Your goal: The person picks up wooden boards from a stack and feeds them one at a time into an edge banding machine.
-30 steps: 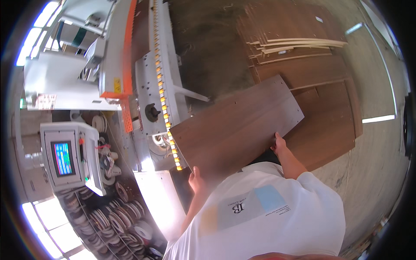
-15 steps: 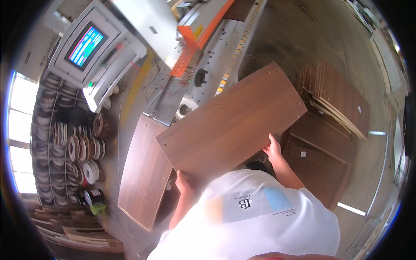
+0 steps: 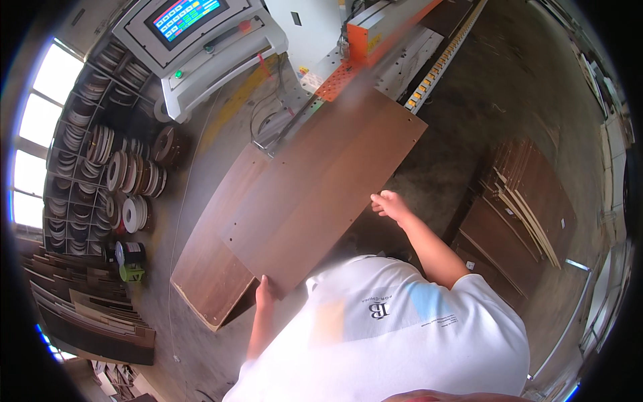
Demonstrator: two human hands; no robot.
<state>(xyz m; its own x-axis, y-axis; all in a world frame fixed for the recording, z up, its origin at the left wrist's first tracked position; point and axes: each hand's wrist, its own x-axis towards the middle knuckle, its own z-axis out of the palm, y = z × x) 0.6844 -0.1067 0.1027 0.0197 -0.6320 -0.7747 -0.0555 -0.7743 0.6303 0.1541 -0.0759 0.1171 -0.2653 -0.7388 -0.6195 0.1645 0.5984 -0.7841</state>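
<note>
A long brown wooden panel (image 3: 315, 181) lies slantwise before me, its far end on the machine bed (image 3: 408, 63) under the orange guard (image 3: 362, 43). Small dark holes dot its face near the edges. My left hand (image 3: 264, 295) grips its near edge, thumb on top and the other fingers hidden beneath. At the panel's right edge is my right hand (image 3: 391, 204), fingers curled and fingertips against the edge; whether any reach under it is hidden. Beneath the panel's left side, a second brown board (image 3: 207, 268) sticks out.
A control console (image 3: 201, 67) with a lit screen stands at the far left. Behind it, a rack (image 3: 77, 161) holds several edge-band rolls. Stacked brown panels (image 3: 536, 194) are to the right, with more boards (image 3: 87, 308) at the lower left.
The panel has moved forward and turned, its far end now at the machine. My right hand has moved forward and left along its edge; my left hand stays at the near end.
</note>
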